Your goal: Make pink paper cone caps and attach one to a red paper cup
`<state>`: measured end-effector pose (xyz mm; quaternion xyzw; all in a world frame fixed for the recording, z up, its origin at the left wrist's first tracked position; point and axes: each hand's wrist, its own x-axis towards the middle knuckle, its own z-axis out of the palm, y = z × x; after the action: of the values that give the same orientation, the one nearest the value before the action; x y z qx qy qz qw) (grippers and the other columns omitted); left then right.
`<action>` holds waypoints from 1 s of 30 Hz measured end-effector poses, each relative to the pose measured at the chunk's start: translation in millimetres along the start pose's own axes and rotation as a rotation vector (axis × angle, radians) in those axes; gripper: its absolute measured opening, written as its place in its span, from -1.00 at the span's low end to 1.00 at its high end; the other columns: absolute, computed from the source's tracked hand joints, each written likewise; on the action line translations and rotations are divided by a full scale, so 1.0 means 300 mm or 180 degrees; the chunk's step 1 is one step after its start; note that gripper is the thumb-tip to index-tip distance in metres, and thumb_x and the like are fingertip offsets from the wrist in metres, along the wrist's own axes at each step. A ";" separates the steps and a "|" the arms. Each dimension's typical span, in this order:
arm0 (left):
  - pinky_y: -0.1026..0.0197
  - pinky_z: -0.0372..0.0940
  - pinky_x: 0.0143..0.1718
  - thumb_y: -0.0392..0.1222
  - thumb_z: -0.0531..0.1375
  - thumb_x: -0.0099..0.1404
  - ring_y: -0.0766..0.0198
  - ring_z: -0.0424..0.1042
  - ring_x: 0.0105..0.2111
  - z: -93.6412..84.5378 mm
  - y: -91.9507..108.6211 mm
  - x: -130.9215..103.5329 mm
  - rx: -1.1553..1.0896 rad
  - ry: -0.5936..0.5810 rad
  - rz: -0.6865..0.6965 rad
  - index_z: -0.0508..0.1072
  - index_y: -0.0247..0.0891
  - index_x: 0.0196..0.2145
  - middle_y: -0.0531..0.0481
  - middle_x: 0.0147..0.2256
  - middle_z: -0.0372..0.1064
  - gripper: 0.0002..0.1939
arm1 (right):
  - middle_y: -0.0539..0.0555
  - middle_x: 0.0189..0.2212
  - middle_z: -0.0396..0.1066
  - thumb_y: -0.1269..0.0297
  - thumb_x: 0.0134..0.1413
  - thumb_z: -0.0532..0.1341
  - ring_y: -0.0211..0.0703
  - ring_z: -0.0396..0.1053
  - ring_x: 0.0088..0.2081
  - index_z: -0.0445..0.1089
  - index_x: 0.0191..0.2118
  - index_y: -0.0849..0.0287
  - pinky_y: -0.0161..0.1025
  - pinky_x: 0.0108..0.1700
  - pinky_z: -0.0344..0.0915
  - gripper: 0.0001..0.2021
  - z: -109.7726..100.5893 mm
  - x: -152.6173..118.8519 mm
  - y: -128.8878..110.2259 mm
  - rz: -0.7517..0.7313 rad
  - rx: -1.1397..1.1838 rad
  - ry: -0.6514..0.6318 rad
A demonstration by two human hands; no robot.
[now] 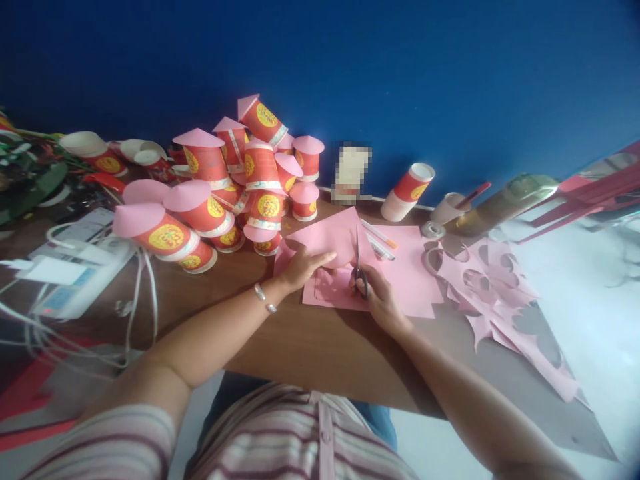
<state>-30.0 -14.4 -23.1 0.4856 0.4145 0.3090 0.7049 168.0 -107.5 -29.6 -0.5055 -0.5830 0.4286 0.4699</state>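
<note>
My left hand [303, 267] holds a sheet of pink paper [327, 235] by its near side, thumb on top. In my right hand [376, 293] is a pair of dark-handled scissors [358, 275], its blades pointing away from me at the right part of the held sheet. How far the blades are apart is hard to tell. Beneath both hands lie more pink sheets [407, 280] on the brown table [280, 347]. A pen with an orange end [383, 237] rests on these sheets, just beyond the scissors.
Red paper cups with pink cone tops [173, 235] are piled at the back left. A white power strip [67, 290] with cables lies far left. Pink offcuts [500, 293], a tape roll [433, 230], a red-and-white cup stack [407, 192] and a bottle [500, 203] are on the right.
</note>
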 end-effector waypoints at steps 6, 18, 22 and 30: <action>0.28 0.33 -0.61 0.12 0.37 0.21 0.23 0.49 -0.60 0.001 -0.002 0.004 0.0011 0.0046 -0.0069 0.55 -0.32 -0.46 -0.12 -0.52 0.55 -0.60 | 0.01 -0.37 0.40 -0.17 0.35 0.17 -0.19 0.37 -0.37 0.38 0.11 0.13 -0.21 -0.31 0.39 -0.51 0.000 0.000 -0.001 -0.0011 -0.0021 0.0025; 0.27 0.26 -0.66 0.12 0.38 0.16 0.24 0.46 -0.64 0.005 0.005 0.003 -0.0108 0.0049 -0.0006 0.45 -0.27 -0.50 -0.11 -0.55 0.53 -0.60 | 0.00 -0.41 0.39 -0.22 0.31 0.19 -0.18 0.37 -0.40 0.39 0.06 0.13 -0.19 -0.34 0.39 -0.49 0.003 0.000 -0.004 0.0104 0.0049 0.0084; 0.27 0.23 -0.68 0.11 0.38 0.17 0.24 0.46 -0.66 0.004 0.003 0.005 -0.0159 0.0036 0.0040 0.43 -0.25 -0.48 -0.08 -0.56 0.52 -0.62 | -0.01 -0.43 0.39 -0.23 0.29 0.20 -0.18 0.37 -0.41 0.40 0.05 0.14 -0.19 -0.34 0.40 -0.48 0.003 0.000 -0.007 0.0180 0.0071 0.0101; 0.26 0.26 -0.68 0.11 0.41 0.12 0.26 0.44 -0.68 0.007 0.006 0.002 -0.0188 0.0159 0.0151 0.43 -0.29 -0.52 -0.09 -0.58 0.51 -0.59 | -0.01 -0.46 0.36 -0.25 0.27 0.22 -0.18 0.35 -0.42 0.42 0.02 0.14 -0.19 -0.36 0.40 -0.47 0.000 0.000 -0.014 0.0247 0.0081 0.0108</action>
<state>-27.8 -14.1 -21.2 0.4664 0.4111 0.3498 0.7008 167.3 -108.0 -25.5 -0.5289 -0.5495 0.4453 0.4692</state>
